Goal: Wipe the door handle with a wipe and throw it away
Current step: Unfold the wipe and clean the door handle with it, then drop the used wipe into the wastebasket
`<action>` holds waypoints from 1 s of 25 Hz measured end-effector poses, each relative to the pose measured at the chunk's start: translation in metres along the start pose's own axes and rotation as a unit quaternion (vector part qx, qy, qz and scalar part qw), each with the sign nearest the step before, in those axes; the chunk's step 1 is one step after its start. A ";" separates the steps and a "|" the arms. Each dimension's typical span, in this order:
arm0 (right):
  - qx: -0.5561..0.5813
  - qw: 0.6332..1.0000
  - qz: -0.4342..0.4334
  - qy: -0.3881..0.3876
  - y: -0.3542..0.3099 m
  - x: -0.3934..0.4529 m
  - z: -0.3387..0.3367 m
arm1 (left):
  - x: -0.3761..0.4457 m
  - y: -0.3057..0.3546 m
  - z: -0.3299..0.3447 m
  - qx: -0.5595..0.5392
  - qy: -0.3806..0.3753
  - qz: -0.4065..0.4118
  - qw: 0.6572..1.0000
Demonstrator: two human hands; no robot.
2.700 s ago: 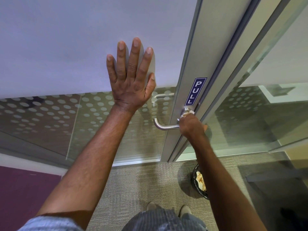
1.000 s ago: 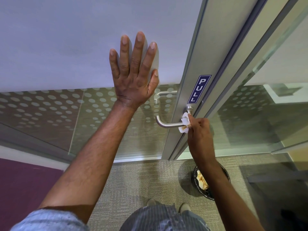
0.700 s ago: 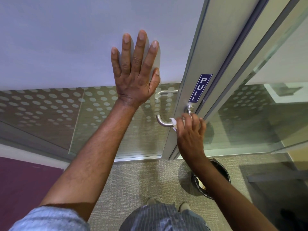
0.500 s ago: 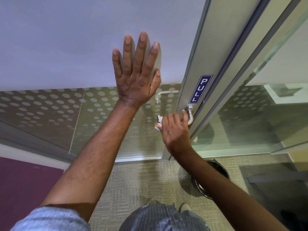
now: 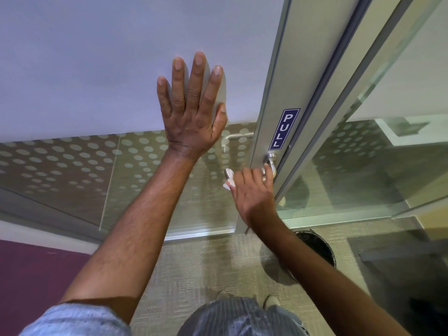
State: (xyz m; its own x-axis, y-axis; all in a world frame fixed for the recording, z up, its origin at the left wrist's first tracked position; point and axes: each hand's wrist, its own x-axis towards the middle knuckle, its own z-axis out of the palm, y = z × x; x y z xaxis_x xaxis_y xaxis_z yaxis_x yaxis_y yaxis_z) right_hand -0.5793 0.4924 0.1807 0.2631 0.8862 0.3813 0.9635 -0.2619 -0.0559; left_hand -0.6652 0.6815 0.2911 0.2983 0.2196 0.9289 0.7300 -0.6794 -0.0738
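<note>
Since half a second ago, the right hand (image 5: 252, 190) has slid a little further toward the lever's free end, and the white wipe (image 5: 229, 184) now peeks out at its 9 o'clock side. Going left to right: the left hand (image 5: 191, 112) lies flat on the door panel (image 5: 97, 69), fingers spread, pointing to 12 o'clock. At its 4 o'clock, the door handle (image 5: 270, 163) runs horizontally, its free end pointing to 9 o'clock. Right fingers curl over the lever, clasping the wipe against it; the forearm reaches in from 5 o'clock. A PULL sign (image 5: 284, 128) sits above the handle's pivot, and a black bin (image 5: 320, 248) stands on the carpet at the hand's 5 o'clock.
</note>
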 end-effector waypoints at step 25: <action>0.652 0.660 0.372 -0.034 0.171 -0.093 -0.008 | -0.100 0.189 -0.056 -0.162 -0.251 -0.092 0.950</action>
State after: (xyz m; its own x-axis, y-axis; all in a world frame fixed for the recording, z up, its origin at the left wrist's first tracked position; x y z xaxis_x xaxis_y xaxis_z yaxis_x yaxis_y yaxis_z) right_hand -0.4393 0.3620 0.1433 0.6460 0.7248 -0.2395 -0.2211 -0.1226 -0.9675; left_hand -0.5916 0.4923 0.2046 0.4986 0.6070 0.6188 0.5948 -0.7589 0.2651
